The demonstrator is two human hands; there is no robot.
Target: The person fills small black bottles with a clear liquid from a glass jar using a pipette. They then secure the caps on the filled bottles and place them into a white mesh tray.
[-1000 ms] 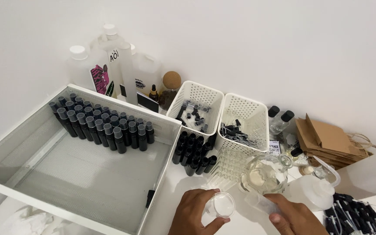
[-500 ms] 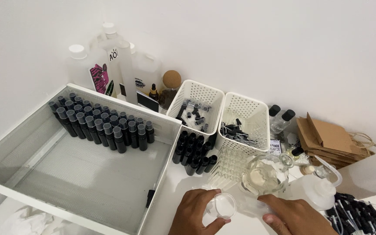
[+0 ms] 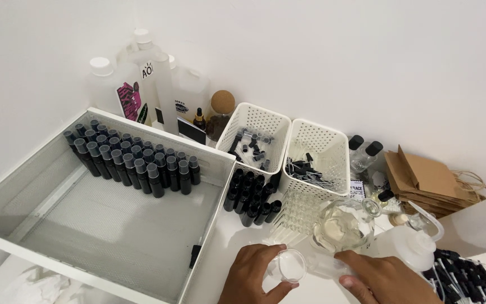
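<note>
Left hand [image 3: 254, 276] sits at the bottom edge of the view w/ fingers [image 3: 277, 288] curled round a small clear plastic cup [image 3: 287, 266], thumb on the near side; grip looks closed on the cup wall, mouth facing up. Right hand [image 3: 386, 281] lies just beside it, fingers wrapped over the neck end of a tipped clear vessel; can't tell how tight, since most of the hand is cut off by the frame. That vessel, a round clear glass flask w/ pale yellowish liquid [image 3: 344, 226], leans toward the cup, its body just behind both hands on the white tabletop [image 3: 223, 242].

Judging by the lean, liquid is being tipped into the cup. To do it well: keep the cup level and steady, tilt the flask slowly, keep its lip right over the cup's mouth, stop short of the rim. The flask looks heavy vs. the light cup, so a firmer hold on the glass seems wise.

Around: a cluster of small black bottles, uncapped [image 3: 251, 194], stands near, behind the cup; two white perforated plastic baskets [image 3: 316, 143] w/ black spray parts sit further back. A big white mesh-bottomed tray [image 3: 40, 225] to the left holds rows of capped black bottles [image 3: 136, 160].
</note>
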